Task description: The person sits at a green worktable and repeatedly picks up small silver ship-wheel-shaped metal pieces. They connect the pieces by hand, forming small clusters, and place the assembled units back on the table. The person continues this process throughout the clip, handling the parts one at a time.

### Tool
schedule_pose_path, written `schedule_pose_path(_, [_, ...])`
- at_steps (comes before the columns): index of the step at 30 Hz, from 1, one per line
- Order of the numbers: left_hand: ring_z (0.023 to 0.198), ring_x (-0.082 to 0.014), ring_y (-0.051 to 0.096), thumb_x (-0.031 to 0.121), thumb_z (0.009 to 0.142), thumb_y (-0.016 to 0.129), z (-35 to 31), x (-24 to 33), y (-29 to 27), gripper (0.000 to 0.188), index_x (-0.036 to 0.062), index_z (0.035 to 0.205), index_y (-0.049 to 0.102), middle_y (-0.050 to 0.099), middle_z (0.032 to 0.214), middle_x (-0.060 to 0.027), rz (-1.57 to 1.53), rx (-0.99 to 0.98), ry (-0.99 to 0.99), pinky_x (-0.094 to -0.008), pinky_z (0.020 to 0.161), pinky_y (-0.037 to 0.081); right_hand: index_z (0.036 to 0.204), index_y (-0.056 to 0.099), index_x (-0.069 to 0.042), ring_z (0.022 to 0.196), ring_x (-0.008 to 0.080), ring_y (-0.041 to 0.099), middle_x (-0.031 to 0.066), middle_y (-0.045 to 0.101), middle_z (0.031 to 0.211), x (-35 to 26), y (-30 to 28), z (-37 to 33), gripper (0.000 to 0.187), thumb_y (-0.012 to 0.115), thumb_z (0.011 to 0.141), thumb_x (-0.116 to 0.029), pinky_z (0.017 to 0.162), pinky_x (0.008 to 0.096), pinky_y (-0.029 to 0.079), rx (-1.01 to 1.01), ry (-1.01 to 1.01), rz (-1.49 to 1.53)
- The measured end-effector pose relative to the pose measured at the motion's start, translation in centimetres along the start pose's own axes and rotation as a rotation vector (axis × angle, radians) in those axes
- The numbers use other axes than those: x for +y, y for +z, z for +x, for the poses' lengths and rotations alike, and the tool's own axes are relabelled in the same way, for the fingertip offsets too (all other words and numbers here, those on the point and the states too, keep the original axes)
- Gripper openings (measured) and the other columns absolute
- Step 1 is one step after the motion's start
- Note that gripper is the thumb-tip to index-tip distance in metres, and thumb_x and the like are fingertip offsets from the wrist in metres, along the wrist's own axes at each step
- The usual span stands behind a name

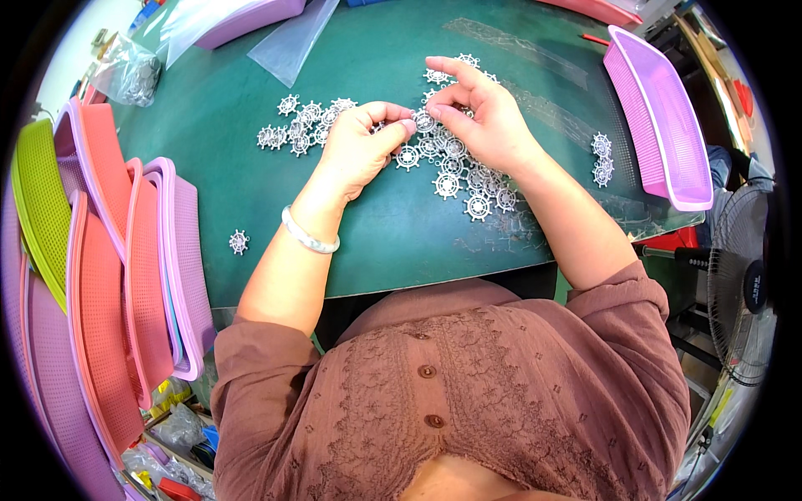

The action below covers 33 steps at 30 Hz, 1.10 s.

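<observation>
Between the fingertips of both hands is a small silver ship's-wheel charm (424, 122). My left hand (361, 152), with a pale bangle on its wrist, pinches the charm's left side between thumb and forefinger. From the right, my right hand (489, 117) has its thumb and a bent finger close together at the charm's upper edge, while another finger stretches out above. Below and beside my right hand lies a pile of similar charms (478, 205), partly covered by it. A second loose group of charms (300, 128) spreads out just left of my left hand.
A single charm (239, 242) lies at the left, and a short row of charms (601, 159) at the right. A purple basket (668, 125) stands on the green table (376, 242) at the right. Stacked baskets (104, 317) line the left edge. Clear plastic bags (292, 46) lie at the back.
</observation>
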<state>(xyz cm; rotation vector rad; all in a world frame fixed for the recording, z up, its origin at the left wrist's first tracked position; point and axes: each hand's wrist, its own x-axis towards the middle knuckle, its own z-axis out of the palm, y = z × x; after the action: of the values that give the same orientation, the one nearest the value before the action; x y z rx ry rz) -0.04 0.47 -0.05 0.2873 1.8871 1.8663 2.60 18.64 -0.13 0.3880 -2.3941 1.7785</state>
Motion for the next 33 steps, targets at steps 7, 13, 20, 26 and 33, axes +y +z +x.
schedule_pose_path(7, [0.055,-0.0031,0.046,0.014,0.083,0.06,0.03,-0.2,-0.12,0.009,0.005,0.085,0.061,0.056,0.068,0.0017,0.004,-0.05,0.026,-0.0164,0.047,0.034,0.124,0.043,0.0,0.077,0.0096,0.058,0.0053,0.064,0.082,0.05,0.03,0.21,0.046,0.058,0.082,0.0,0.073,0.0234,0.046,0.063,0.065,0.202])
schedule_pose_path(13, [0.058,-0.0044,0.048,0.014,0.085,0.057,-0.03,-0.32,-0.17,0.009,0.0057,0.083,0.06,0.057,0.07,0.0011,-0.117,-0.081,0.025,-0.0176,0.048,0.035,0.124,0.043,0.002,0.075,0.0104,0.06,0.0074,0.065,0.085,-0.34,-0.09,0.33,0.045,0.058,0.082,-0.001,0.073,0.0238,0.047,0.054,0.119,0.28])
schedule_pose_path(20, [0.06,-0.005,0.049,0.015,0.087,0.055,0.1,-0.39,-0.39,0.01,0.0067,0.084,0.059,0.058,0.073,0.0005,-0.119,-0.041,0.025,-0.0176,0.05,0.036,0.124,0.042,0.003,0.075,0.0112,0.06,0.0091,0.065,0.087,-0.49,-0.21,0.4,0.043,0.056,0.083,-0.001,0.074,0.0234,0.047,0.053,0.124,0.295])
schedule_pose_path(26, [0.061,-0.0052,0.05,0.015,0.087,0.056,0.09,-0.37,-0.41,0.009,0.0068,0.085,0.06,0.058,0.074,0.0003,-0.114,-0.03,0.025,-0.0176,0.051,0.037,0.124,0.042,0.003,0.076,0.0117,0.06,0.0087,0.065,0.087,-0.7,-0.26,0.34,0.043,0.056,0.083,-0.001,0.074,0.0242,0.048,0.052,0.126,0.293])
schedule_pose_path(33, [0.062,-0.0059,0.05,0.014,0.086,0.057,0.06,-0.33,-0.5,0.008,0.0065,0.085,0.06,0.058,0.073,-0.0004,-0.136,-0.018,0.05,-0.0182,0.051,0.038,0.123,0.042,0.003,0.076,0.0104,0.059,0.006,0.063,0.083,-0.42,-0.23,0.38,0.046,0.058,0.08,0.001,0.072,0.0237,0.048,0.034,0.126,0.31])
